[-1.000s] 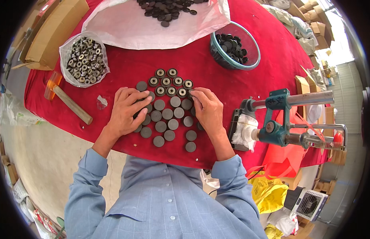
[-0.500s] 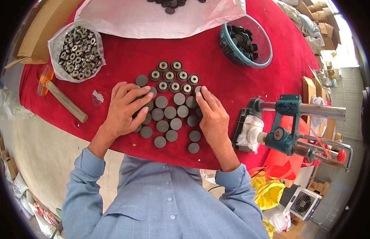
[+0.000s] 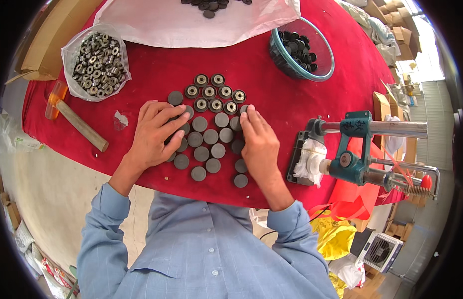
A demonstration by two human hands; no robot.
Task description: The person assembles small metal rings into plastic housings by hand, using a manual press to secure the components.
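Black round caps [image 3: 210, 136] lie in a loose cluster on the red cloth, plain faces up. Behind them stand several black rings with metal bearings [image 3: 209, 92] set in them. My left hand [image 3: 159, 132] lies over the cluster's left edge, fingers spread, touching caps and partly hiding some. At the right edge, my right hand [image 3: 260, 139] rests with fingers stretched out, fingertips against a cap [image 3: 244, 108] beside the bearing pieces. Neither hand grips anything. A few caps [image 3: 241, 180] sit in a short column near my right wrist.
A clear bag of metal bearings [image 3: 99, 67] and a hammer [image 3: 82, 125] are at left. A teal-rimmed basket of black parts [image 3: 327, 65] stands far right. Nearer sits a green hand press [image 3: 353, 149]. A white sheet [image 3: 191, 30] with black discs lies at the back.
The whole view has shifted slightly. My right hand has edged a little inward along the right side of the caps. My left hand stays nearly in place.
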